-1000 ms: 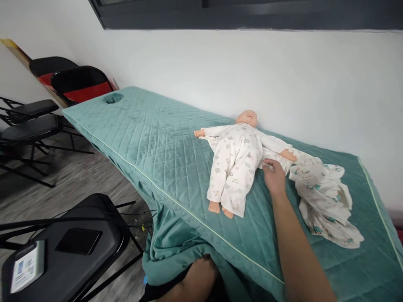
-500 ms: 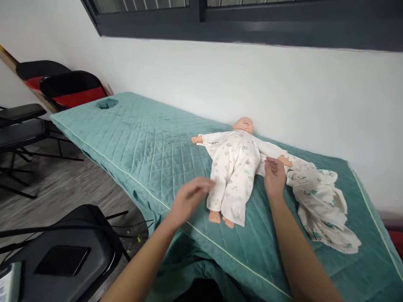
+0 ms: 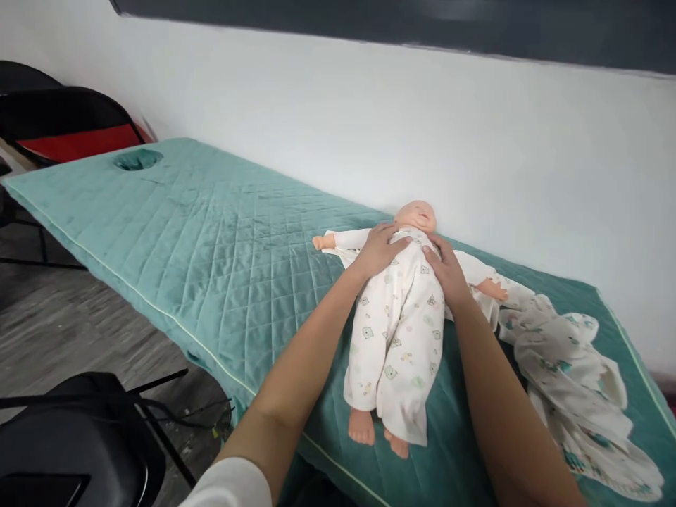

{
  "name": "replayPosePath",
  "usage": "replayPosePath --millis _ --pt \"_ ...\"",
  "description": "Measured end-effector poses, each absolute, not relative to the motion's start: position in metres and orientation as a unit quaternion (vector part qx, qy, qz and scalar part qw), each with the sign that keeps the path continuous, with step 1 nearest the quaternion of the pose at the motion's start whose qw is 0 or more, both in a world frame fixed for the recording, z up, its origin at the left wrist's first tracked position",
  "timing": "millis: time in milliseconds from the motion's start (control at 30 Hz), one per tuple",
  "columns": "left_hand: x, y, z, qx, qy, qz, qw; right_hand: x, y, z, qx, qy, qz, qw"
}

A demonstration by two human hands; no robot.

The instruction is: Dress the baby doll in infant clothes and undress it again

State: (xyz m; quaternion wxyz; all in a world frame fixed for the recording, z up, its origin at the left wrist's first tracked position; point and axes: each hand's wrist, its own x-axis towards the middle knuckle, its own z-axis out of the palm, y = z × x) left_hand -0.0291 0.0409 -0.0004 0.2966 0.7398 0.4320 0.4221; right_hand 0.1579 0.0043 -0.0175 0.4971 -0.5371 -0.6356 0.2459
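Note:
A baby doll (image 3: 417, 215) lies on its back in a white printed outfit (image 3: 401, 331), its arms spread and bare feet toward me. My left hand (image 3: 381, 248) grips the doll's upper body at the shoulder on the left, thumb across the chest. On the other side my right hand (image 3: 448, 271) holds the upper chest, with its thumb on the front and its fingers near the shoulder. Whether the fingers pinch the fabric or reach round the body, I cannot tell.
Beneath the doll is a green quilted bed cover (image 3: 253, 232) with a face hole (image 3: 138, 159) at its far end. A crumpled printed cloth (image 3: 575, 380) lies on the right. The white wall (image 3: 296, 113) borders the bed; a black chair (image 3: 79, 436) stands at lower left.
Both hands have moved up from beside the doll's legs and arm onto its upper chest and shoulders, taking hold there. The view has moved closer.

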Motion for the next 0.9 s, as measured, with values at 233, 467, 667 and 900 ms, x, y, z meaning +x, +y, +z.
replayPosePath --millis 233,467,667,900 --pt "-0.03 0.043 0.005 0.743 0.439 0.366 0.35 0.165 0.015 -0.025 -0.525 -0.635 0.257 0.504" --pt "-0.037 0.037 0.0 0.737 0.392 0.407 0.37 0.159 0.006 -0.016 -0.534 -0.643 0.253 0.487" --pt "-0.044 0.013 0.001 0.779 0.313 0.414 0.352 0.152 -0.012 -0.009 -0.506 -0.691 0.114 0.503" --pt "-0.038 0.005 -0.006 0.804 0.34 0.457 0.172 0.14 -0.037 -0.002 -0.484 -0.706 0.062 0.514"
